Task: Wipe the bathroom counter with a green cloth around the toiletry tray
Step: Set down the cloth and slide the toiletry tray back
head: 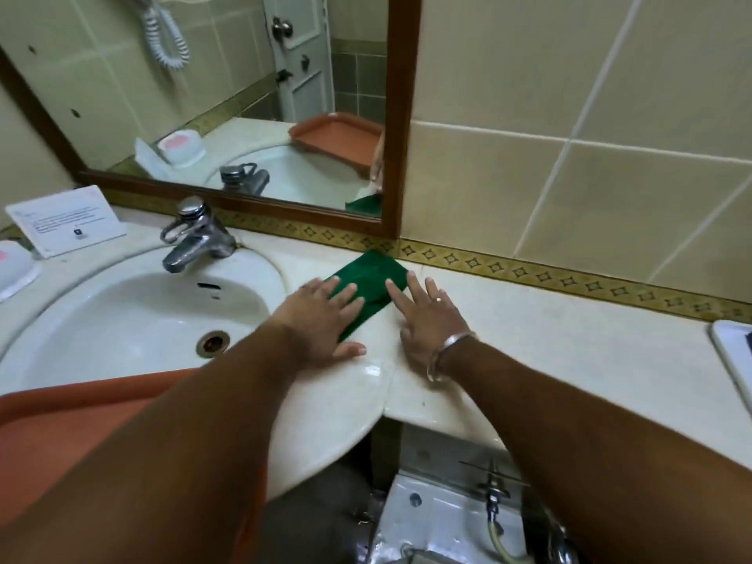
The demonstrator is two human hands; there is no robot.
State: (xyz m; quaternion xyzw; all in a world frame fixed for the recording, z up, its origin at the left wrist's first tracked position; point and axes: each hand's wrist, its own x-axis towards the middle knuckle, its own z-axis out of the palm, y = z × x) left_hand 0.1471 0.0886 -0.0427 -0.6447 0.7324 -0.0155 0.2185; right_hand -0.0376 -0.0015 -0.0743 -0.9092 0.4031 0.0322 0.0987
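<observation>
A folded green cloth (372,278) lies flat on the pale bathroom counter (569,352), just right of the sink and close to the back wall. My left hand (321,319) rests palm down on the cloth's left part, fingers spread. My right hand (427,319), a metal bangle on its wrist, lies flat beside the cloth with its fingertips on the right edge. Neither hand grips the cloth. The orange toiletry tray (49,421) sits at the lower left over the sink's front rim, partly hidden by my left forearm.
A white sink (122,319) with a chrome tap (195,238) fills the left. A printed card (65,219) and a white soap dish (14,270) stand at far left. A white flat object (732,352) lies at the counter's right end. A framed mirror (203,95) hangs behind.
</observation>
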